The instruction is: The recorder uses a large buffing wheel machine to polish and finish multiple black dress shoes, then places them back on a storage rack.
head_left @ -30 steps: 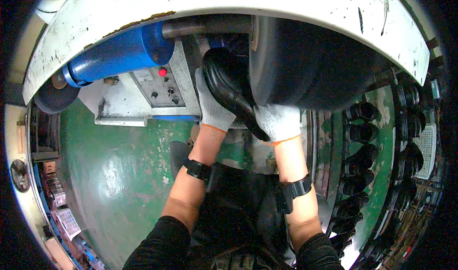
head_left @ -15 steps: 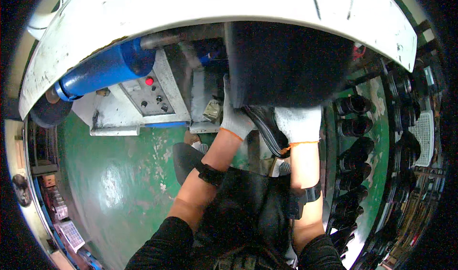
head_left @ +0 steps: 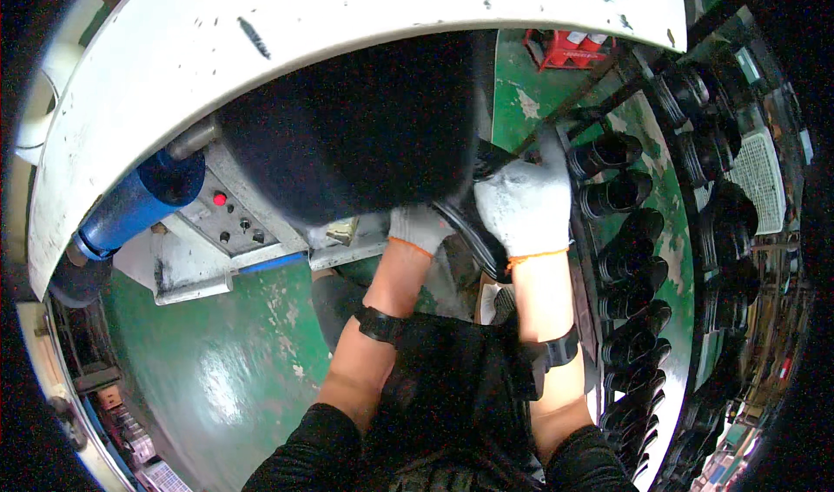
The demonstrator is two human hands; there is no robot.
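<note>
A black shoe point(head_left: 470, 238) is held between my two gloved hands, its ribbed sole edge showing and its other end hidden. My right hand point(head_left: 524, 198), in a white knit glove with an orange cuff, is closed on the shoe's right side. At its left side my left hand point(head_left: 417, 228), gloved alike, grips it; those fingers disappear behind a large black wheel point(head_left: 365, 127). The wheel's surface looks blurred, and it covers the contact with the shoe.
A white hood point(head_left: 365, 10) arches over the wheel. On the left are a blue cylinder point(head_left: 143, 198) and a control panel point(head_left: 239, 218) with a red button. Black shoes point(head_left: 612, 194) line racks at the right. A red crate point(head_left: 569, 51) stands on the green floor beyond.
The view has swung right, so the wheel and panel sit farther left in it. My right hand has come out from behind the wheel, and more of its glove shows.
</note>
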